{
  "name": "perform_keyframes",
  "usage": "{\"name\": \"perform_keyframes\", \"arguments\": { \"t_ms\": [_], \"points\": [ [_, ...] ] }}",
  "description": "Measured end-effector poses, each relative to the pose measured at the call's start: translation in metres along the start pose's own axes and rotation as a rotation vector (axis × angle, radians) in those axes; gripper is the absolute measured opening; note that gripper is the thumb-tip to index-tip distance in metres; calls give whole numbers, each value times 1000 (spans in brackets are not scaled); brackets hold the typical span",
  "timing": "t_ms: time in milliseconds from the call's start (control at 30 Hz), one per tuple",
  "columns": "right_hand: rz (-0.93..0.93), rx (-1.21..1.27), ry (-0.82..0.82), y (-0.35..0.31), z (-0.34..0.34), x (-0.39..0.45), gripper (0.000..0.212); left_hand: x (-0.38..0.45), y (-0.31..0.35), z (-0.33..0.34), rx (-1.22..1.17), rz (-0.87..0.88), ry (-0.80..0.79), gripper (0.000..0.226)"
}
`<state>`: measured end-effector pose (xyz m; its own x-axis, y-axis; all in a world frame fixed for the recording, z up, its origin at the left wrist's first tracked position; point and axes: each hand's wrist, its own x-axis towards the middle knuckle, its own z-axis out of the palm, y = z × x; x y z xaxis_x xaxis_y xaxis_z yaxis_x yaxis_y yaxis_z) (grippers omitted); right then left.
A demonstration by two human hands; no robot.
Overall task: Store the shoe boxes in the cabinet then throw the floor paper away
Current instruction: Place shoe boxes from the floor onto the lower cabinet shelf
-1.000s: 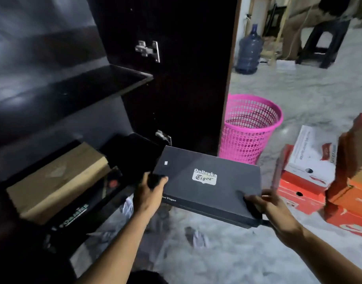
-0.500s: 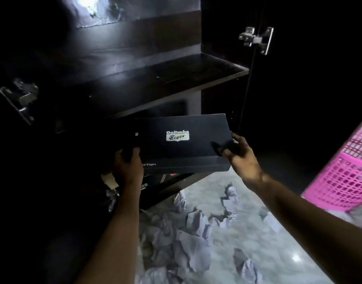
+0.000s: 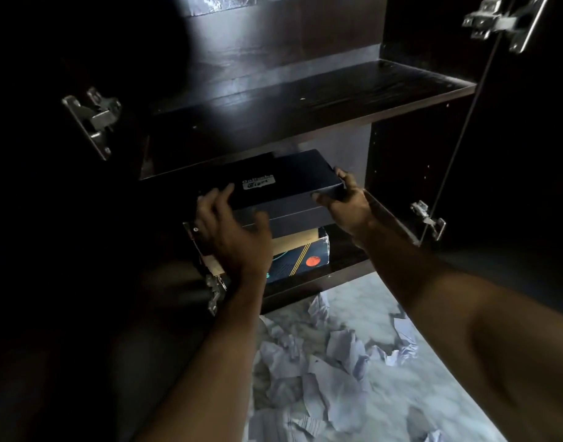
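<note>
While both hands grip the black shoe box, I am seating it in the cabinet.
Head view: left hand and right hand clasp its ends; it rests atop the stacked boxes near the lower shelf's front edge, so I'd push level and square.

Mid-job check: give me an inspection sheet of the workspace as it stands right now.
Surface: lower cabinet shelf holds stacked boxes; upper shelf shows nothing on it.
Job's things: black shoe box partly inside, on a tan box atop a dark patterned box. Crumpled paper lies on the floor.
Clutter: nothing seen besides the paper.
Grippers: left hand at the black box's near left corner, right hand gripping its right end.
Cables: nothing seen.
Surroundings: open cabinet doors with metal hinges; pale floor; dim lighting.
</note>
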<state>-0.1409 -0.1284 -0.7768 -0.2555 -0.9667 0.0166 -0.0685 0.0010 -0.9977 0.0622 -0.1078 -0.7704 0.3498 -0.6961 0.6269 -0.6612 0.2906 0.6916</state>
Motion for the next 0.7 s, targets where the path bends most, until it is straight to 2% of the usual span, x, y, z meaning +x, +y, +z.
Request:
{"name": "perform_keyframes", "arguments": {
  "t_ms": [100, 233, 400, 500, 567, 700],
  "points": [
    [13, -63, 2, 1, 11, 10, 78, 5, 12, 17, 72, 19, -306, 56],
    [23, -77, -9, -4, 30, 28, 70, 19, 0, 29, 196, -66, -461, 63],
    [33, -152, 3, -8, 37, 46, 77, 35, -11, 33, 65, -102, -484, 56],
    [84, -187, 19, -11, 24, 33, 79, 32, -4, 29, 19, -129, -366, 44],
    [97, -220, 16, -11, 8, 13, 72, 21, 5, 25, 1, -97, -307, 37],
    [-8, -347, 55, -14, -29, -40, 46, -17, 38, 26, -165, -19, -361, 28]
  ]
}}
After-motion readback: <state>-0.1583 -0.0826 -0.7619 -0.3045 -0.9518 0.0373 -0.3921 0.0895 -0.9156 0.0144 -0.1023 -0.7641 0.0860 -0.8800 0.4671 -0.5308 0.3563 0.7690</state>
